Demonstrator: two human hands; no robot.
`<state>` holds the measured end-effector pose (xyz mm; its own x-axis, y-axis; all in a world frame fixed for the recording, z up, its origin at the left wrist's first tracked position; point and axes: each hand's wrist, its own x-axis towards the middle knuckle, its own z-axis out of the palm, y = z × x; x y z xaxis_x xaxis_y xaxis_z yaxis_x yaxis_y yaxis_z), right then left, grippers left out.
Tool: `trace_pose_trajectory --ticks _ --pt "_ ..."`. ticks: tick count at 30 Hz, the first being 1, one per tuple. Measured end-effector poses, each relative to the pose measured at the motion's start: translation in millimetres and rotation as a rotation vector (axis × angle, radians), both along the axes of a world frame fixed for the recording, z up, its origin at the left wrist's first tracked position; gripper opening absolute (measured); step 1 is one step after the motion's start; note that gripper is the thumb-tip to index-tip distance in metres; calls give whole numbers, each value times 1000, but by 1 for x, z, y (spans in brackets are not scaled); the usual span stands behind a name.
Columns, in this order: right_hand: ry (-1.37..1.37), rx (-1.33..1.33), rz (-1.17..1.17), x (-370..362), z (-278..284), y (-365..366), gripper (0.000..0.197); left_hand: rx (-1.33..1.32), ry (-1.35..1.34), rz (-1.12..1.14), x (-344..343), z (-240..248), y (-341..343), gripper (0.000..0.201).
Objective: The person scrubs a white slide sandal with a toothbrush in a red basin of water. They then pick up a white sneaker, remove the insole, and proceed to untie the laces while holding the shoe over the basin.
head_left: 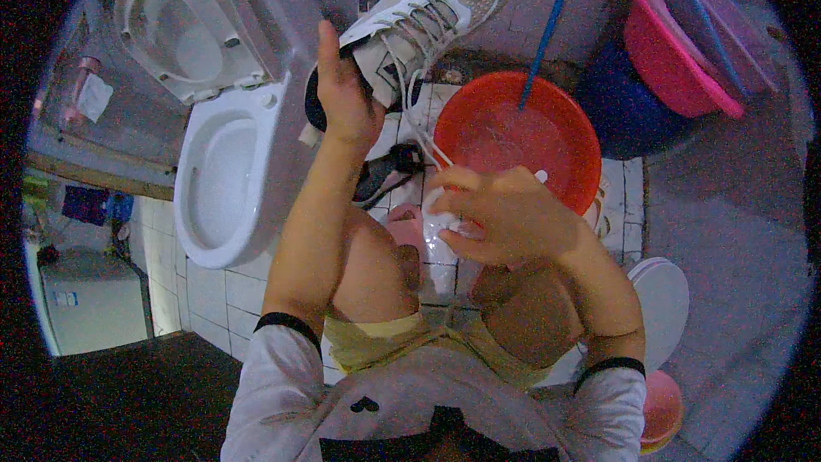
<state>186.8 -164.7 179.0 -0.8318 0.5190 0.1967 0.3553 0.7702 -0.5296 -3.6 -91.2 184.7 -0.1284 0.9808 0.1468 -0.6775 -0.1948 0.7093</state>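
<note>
A grey and white sneaker (428,13) is held up in front of me, toe toward the upper right. My left hand (351,107) grips it at the heel opening, thumb up along the outside and the other fingers hidden in or behind the shoe. White laces hang from it, and one shoelace (425,133) runs down taut to my right hand (505,218). The right fingers are pinched on that lace over my knees. Something white shows among these fingers, with a small white tip above the knuckles; I cannot make out what it is.
A red basin (560,141) of cloudy water stands beyond my right hand, with a blue pole (552,30) in front of it. A dark shoe (389,173) lies on the tiles. The toilet (192,197) is at left; pink tubs (676,56) lean at upper right.
</note>
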Motion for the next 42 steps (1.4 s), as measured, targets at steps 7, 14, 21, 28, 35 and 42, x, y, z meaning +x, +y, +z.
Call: trace_pose_trajectory --ticks 7,14,21,28,35,42 --pt "526 212 -493 -15 -6 43 15 17 -32 -85 -9 -13 8 54" --pt "578 96 -626 -24 -14 61 14 -39 195 -151 8 -23 -6 54" --pt "810 -534 -552 -17 -3 50 9 84 511 -39 11 -29 0 36" --pt "777 -762 -260 -3 0 45 16 173 506 51 8 -43 7 46" --pt "809 -546 -495 -8 -20 52 24 158 182 -130 13 -20 -3 55" --pt "505 -517 -567 -14 -18 52 22 181 157 -130 14 -28 -4 51"
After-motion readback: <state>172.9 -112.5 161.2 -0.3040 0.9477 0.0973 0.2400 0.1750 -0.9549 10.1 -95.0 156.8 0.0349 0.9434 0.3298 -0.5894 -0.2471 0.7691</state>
